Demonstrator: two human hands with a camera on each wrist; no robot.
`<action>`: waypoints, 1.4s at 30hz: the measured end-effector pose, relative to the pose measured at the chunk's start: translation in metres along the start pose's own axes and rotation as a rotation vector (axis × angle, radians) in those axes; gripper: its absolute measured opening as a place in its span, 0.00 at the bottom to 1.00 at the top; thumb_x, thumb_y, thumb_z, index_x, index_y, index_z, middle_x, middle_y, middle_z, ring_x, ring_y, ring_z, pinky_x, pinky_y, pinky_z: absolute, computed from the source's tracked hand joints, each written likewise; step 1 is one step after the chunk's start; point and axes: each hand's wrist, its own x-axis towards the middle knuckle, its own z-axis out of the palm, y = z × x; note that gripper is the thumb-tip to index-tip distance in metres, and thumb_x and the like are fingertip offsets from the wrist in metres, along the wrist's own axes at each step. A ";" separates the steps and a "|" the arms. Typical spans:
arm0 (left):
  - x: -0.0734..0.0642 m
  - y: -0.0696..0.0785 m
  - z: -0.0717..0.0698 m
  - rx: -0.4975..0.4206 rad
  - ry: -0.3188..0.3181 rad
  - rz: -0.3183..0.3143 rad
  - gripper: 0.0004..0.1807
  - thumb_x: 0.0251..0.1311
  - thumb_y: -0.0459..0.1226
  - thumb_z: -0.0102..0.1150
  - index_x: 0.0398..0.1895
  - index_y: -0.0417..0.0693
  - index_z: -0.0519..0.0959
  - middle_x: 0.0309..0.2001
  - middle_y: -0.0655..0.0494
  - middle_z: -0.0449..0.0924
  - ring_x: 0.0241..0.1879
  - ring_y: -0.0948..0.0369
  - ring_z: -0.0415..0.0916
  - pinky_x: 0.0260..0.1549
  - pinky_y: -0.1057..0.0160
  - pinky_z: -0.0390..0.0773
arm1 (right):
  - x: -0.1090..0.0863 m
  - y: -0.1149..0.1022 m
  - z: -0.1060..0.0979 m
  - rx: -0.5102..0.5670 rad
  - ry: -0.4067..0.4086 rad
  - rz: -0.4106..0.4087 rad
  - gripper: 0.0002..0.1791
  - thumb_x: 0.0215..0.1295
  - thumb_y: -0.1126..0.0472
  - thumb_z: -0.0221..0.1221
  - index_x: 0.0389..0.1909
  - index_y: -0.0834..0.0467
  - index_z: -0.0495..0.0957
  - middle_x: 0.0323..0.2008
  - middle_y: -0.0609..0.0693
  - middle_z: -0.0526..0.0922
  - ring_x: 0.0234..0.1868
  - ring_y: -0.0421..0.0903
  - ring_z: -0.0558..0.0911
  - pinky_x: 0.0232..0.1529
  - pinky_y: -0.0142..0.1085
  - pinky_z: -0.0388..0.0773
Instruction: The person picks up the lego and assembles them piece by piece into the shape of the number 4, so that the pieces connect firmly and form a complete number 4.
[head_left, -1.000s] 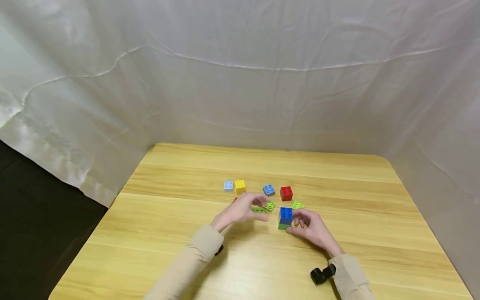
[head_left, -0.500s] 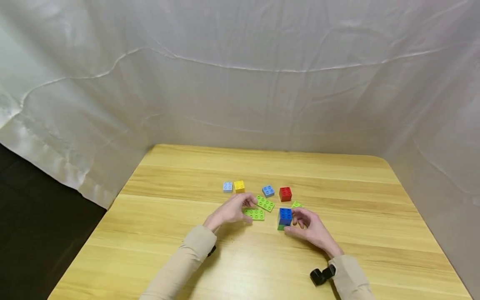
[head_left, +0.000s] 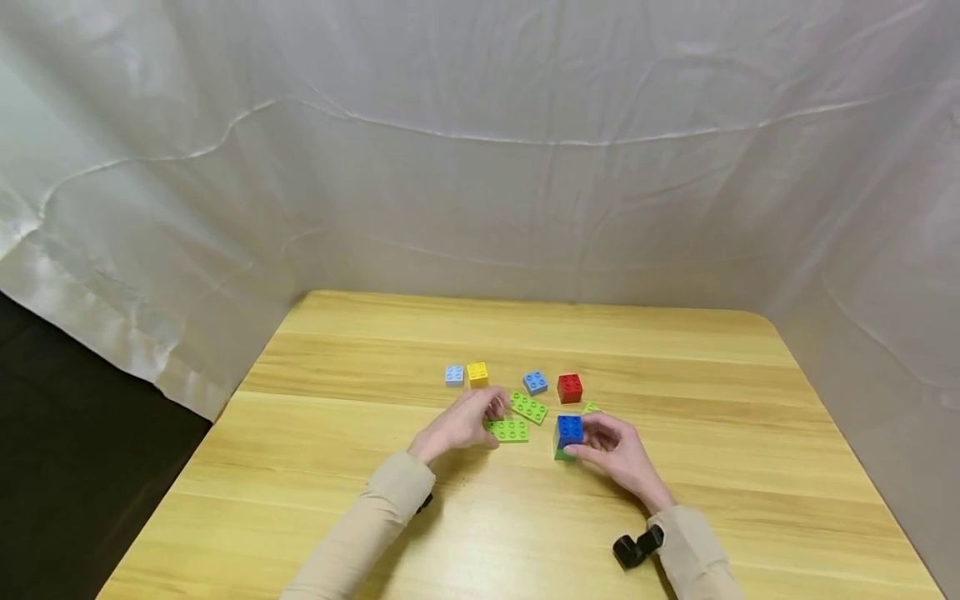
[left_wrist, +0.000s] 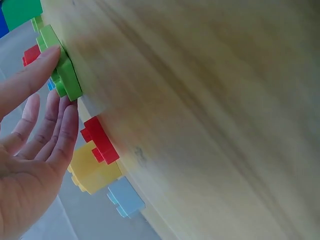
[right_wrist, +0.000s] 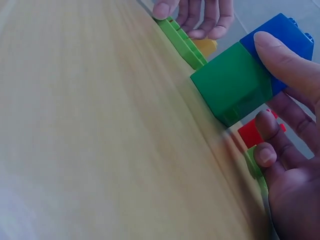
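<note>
Plate point(head_left: 513, 432), light green and studded, flat on the desk point(head_left: 675, 350), left end within the span of the left hand point(head_left: 457, 423), long axis running left to right, away from that palm and toward the right hand point(head_left: 618, 454). Left hand clearly the nearer of the two: fingers spread rather than clenched, thumb by the near edge, fingertips reaching beyond; cannot tell about any firm contact. Right hand pinching the blue block point(right_wrist: 280, 40), thumb on one face and fingers opposite, with the green block point(right_wrist: 230, 82) directly beneath, both upright to the right of the plate, a gap between; cannot tell whether resting fully on the desk. Second plate point(head_left: 529, 408) just behind the first, aslant from back left to front right. Farther back, from left to right: pale blue block point(head_left: 453, 375) beside yellow block point(head_left: 477, 372), then mid-blue piece point(head_left: 535, 382) and red block point(head_left: 570, 388). Small light green piece point(head_left: 591, 408) partly hidden behind the right hand
</note>
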 end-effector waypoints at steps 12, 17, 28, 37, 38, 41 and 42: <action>-0.003 0.002 -0.003 -0.146 0.011 -0.035 0.32 0.53 0.25 0.72 0.61 0.35 0.69 0.55 0.36 0.83 0.54 0.46 0.82 0.57 0.51 0.82 | 0.000 0.005 -0.004 0.044 0.016 -0.047 0.17 0.53 0.72 0.71 0.45 0.68 0.80 0.34 0.38 0.83 0.33 0.32 0.78 0.35 0.24 0.79; -0.004 0.006 -0.004 -0.205 0.042 -0.023 0.30 0.57 0.25 0.68 0.63 0.35 0.69 0.57 0.36 0.81 0.56 0.46 0.80 0.57 0.48 0.81 | 0.001 0.005 -0.006 0.047 0.010 -0.055 0.17 0.54 0.72 0.71 0.45 0.68 0.79 0.33 0.40 0.81 0.32 0.32 0.77 0.34 0.25 0.79; -0.008 0.011 -0.001 -0.215 0.090 0.039 0.28 0.64 0.29 0.63 0.67 0.37 0.67 0.60 0.38 0.79 0.60 0.45 0.78 0.61 0.45 0.78 | -0.004 0.004 -0.007 0.053 0.016 -0.011 0.17 0.55 0.71 0.71 0.44 0.66 0.79 0.32 0.42 0.80 0.31 0.33 0.76 0.32 0.25 0.78; -0.007 0.017 0.001 -0.258 0.095 0.040 0.27 0.67 0.31 0.59 0.68 0.34 0.68 0.64 0.37 0.76 0.60 0.44 0.77 0.64 0.46 0.77 | -0.003 0.003 -0.005 0.053 0.008 -0.013 0.18 0.55 0.70 0.71 0.46 0.67 0.79 0.33 0.42 0.80 0.32 0.33 0.77 0.34 0.25 0.78; -0.007 0.019 0.002 -0.268 0.095 0.040 0.27 0.68 0.32 0.59 0.68 0.35 0.69 0.64 0.37 0.75 0.59 0.44 0.78 0.63 0.47 0.78 | -0.003 0.003 -0.005 0.053 0.009 -0.011 0.18 0.55 0.71 0.71 0.46 0.67 0.79 0.33 0.42 0.80 0.32 0.33 0.77 0.34 0.25 0.79; -0.007 0.021 0.002 -0.283 0.101 0.029 0.26 0.69 0.33 0.59 0.69 0.37 0.69 0.65 0.39 0.74 0.59 0.46 0.78 0.63 0.49 0.79 | -0.002 0.004 -0.004 0.047 0.012 0.000 0.18 0.55 0.70 0.71 0.47 0.66 0.79 0.34 0.41 0.80 0.33 0.33 0.77 0.35 0.25 0.79; -0.007 0.022 0.002 -0.282 0.104 0.028 0.26 0.69 0.33 0.58 0.69 0.37 0.69 0.65 0.39 0.74 0.59 0.46 0.78 0.62 0.50 0.79 | -0.002 0.004 -0.004 0.046 0.015 0.004 0.18 0.55 0.70 0.72 0.46 0.66 0.79 0.33 0.41 0.80 0.33 0.33 0.77 0.35 0.25 0.79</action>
